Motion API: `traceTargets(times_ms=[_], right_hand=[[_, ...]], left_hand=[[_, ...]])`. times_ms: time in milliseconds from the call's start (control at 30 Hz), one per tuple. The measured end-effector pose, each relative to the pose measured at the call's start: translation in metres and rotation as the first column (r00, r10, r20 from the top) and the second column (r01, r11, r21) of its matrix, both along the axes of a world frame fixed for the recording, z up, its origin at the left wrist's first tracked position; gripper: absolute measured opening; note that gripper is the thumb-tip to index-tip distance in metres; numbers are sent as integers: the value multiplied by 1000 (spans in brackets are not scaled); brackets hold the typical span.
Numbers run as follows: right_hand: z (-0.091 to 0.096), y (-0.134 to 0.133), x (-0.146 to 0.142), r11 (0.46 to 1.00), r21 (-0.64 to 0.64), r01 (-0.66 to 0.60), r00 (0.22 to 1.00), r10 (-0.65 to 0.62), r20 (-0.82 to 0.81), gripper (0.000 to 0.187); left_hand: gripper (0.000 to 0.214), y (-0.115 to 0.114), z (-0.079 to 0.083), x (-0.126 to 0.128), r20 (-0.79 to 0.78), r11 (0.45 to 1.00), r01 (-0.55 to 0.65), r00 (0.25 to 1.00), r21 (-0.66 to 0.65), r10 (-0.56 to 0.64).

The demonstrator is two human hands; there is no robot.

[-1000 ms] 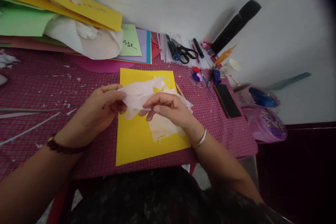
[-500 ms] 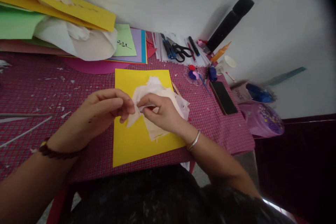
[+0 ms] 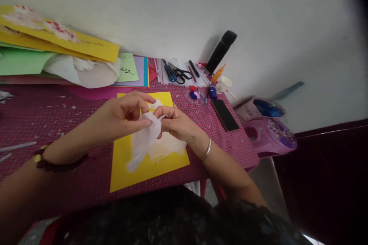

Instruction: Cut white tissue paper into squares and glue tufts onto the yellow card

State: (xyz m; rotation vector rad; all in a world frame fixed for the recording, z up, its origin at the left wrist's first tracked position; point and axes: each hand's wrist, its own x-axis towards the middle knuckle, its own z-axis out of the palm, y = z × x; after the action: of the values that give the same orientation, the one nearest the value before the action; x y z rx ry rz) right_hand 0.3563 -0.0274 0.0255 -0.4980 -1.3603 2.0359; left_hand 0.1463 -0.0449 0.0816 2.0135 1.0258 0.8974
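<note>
Just tissue [image 3: 143, 143] in fingers [image 3: 139, 123], box [image 3: 246, 110] lettering blurred

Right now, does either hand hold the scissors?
No, the left hand and the right hand both pinch the white tissue, while the scissors lie by the wall.

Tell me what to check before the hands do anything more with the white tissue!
1. Left hand pinches the white tissue: ok.
2. Right hand pinches it too: ok.
3. Yellow sheet lies flat beneath them: ok.
4. Tissue free of tears: cannot tell.
5. Scissors lie well away from both hands: ok.
6. Phone lies off the yellow sheet: ok.
</note>
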Motion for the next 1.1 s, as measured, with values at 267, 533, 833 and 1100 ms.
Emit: traceTargets(times_ms=[267,533,833,1100], right_hand=[[-16,-7,14,988,102,118,967,-137,213,27],[-21,-9,9,960,142,240,958,-258,125,24],[-27,-11,7,978,-7,208,969,-205,137,37],[-28,-11,6,991,-74,113,984,-101,148,38]], left_hand=[[26,-7,-44,5,213,851,-14,966,-525,147],[23,-11,-55,6,241,752,77,964,-654,110],[30,-15,-56,20,106,835,-200,950,-513,293],[25,-19,-55,20,187,811,-159,932,-563,311]])
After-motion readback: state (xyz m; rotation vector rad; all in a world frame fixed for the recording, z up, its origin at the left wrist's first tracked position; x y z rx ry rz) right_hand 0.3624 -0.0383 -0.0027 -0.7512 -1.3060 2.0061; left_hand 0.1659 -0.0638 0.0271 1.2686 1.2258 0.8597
